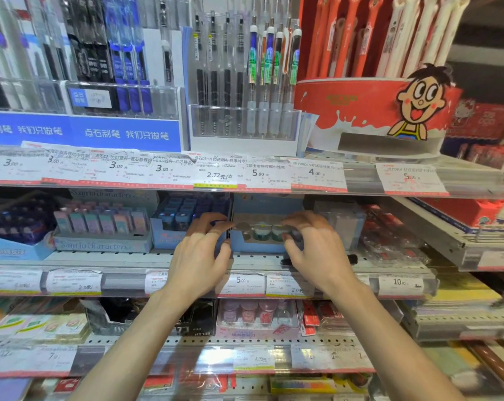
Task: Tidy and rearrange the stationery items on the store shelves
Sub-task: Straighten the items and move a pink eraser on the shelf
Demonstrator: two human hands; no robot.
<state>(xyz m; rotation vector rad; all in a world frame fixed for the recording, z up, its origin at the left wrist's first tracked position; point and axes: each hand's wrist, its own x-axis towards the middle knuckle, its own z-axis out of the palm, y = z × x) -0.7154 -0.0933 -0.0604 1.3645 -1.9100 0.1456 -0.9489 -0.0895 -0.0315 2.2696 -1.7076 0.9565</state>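
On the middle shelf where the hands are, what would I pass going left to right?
Pastel eraser display tray → dark blue box of small packs → left hand → light blue box with green round items → right hand → red-and-clear wrapped packs.

Two bare forearms, no sleeves in view, no watch, ring or bracelet visible. Slim left hand [200, 257] and right hand [317, 253], short plain nails, no gloves.
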